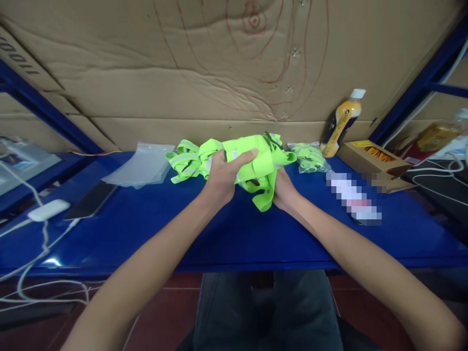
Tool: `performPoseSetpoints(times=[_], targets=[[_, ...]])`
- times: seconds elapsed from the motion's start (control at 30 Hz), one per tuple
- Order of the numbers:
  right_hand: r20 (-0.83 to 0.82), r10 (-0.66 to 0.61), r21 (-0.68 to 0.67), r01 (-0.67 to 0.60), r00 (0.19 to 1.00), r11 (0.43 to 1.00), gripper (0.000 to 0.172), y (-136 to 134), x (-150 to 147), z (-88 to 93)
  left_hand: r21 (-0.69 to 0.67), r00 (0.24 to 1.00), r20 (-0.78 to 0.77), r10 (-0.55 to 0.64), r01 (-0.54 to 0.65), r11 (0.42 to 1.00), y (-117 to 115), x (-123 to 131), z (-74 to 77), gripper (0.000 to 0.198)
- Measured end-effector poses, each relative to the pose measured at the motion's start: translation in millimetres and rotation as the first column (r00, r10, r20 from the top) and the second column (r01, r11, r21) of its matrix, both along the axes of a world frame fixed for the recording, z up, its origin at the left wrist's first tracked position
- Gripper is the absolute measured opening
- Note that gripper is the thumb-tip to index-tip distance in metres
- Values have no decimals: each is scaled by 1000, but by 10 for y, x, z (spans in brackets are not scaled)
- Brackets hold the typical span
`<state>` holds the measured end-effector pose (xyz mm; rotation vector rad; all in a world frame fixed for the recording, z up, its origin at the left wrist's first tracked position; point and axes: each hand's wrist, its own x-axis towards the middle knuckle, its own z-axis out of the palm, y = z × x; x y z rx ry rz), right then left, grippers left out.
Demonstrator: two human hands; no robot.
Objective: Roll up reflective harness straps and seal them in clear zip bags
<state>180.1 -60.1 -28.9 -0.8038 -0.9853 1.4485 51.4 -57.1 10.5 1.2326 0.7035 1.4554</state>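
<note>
My left hand (pixel 221 178) was wrapped around a bunched-up neon green vest (pixel 256 163), thumb across the top and fingers curled in tight. My right hand (pixel 283 190) was tucked under the other side of it, mostly hidden by the fabric, so I couldn't tell how the fingers sat, but it was touching the vest. I held the bundle just above the blue table (pixel 234 234). Left of my left hand lay another green vest (pixel 186 163), and past that an empty clear bag (pixel 141 165). Right of my right hand was a bagged vest (pixel 310 158), then a juice bottle (pixel 341 124) and a cardboard box (pixel 376 158).
</note>
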Motion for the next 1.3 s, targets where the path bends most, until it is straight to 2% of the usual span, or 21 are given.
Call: performPoseSetpoints(times=[0.1,0.17,0.27,0.37,0.47,0.57,0.67,0.77,0.87,0.93,0.97,1.03,1.1,1.13,1.17,1.2,1.3], targets=[[-104,-30,-9,29,994,1000,31,-33,-8,49,58,997,23,70,-71,996,31,63,-108,45],[-158,25,-43,-32,987,999,31,-49,-25,63,59,997,22,76,-77,995,58,81,-158,45],[-210,66,-89,-86,976,992,27,-59,-59,49,75,998,-30,57,-54,996,107,56,-181,43],[-212,75,-167,-111,975,980,24,-54,-65,19,138,981,-111,159,-143,980,143,14,-174,39],[-270,206,-259,-277,940,925,23,-41,-25,2,161,967,-118,225,-205,965,148,7,-182,37],[-336,307,-292,-408,891,865,30,-27,19,5,135,971,-89,220,-207,969,133,35,-208,36],[-345,277,-341,-394,897,853,34,-30,23,31,111,969,-78,234,-225,968,132,54,-221,37],[-330,254,-365,-371,909,854,35,-62,3,77,45,979,-74,192,-189,981,160,38,-216,43],[-332,252,-335,-364,909,869,55,-109,-12,116,-110,983,-39,178,-181,977,218,-11,-216,64],[-353,260,-304,-373,899,877,71,-139,-19,124,-154,981,-30,190,-192,969,272,-59,-227,77],[-364,266,-287,-379,893,880,76,-152,-24,123,-121,975,-44,216,-220,968,303,-87,-234,80],[-370,286,-255,-393,884,883,73,-171,-39,108,73,931,-113,347,-341,937,368,-155,-245,80],[-347,286,-251,-383,893,889,51,-179,-62,87,346,829,-172,533,-456,820,421,-230,-247,75],[-327,272,-257,-362,905,896,36,-178,-73,78,459,774,-199,602,-469,755,436,-263,-246,70],[-304,252,-263,-335,919,905,23,-174,-81,72,543,729,-229,645,-454,706,441,-291,-246,66],[-282,227,-271,-304,932,913,17,-167,-84,73,600,700,-264,664,-419,681,437,-312,-246,62],[-244,225,-293,-293,943,910,21,-138,-51,124,687,668,-363,650,-279,671,389,-326,-253,55]])
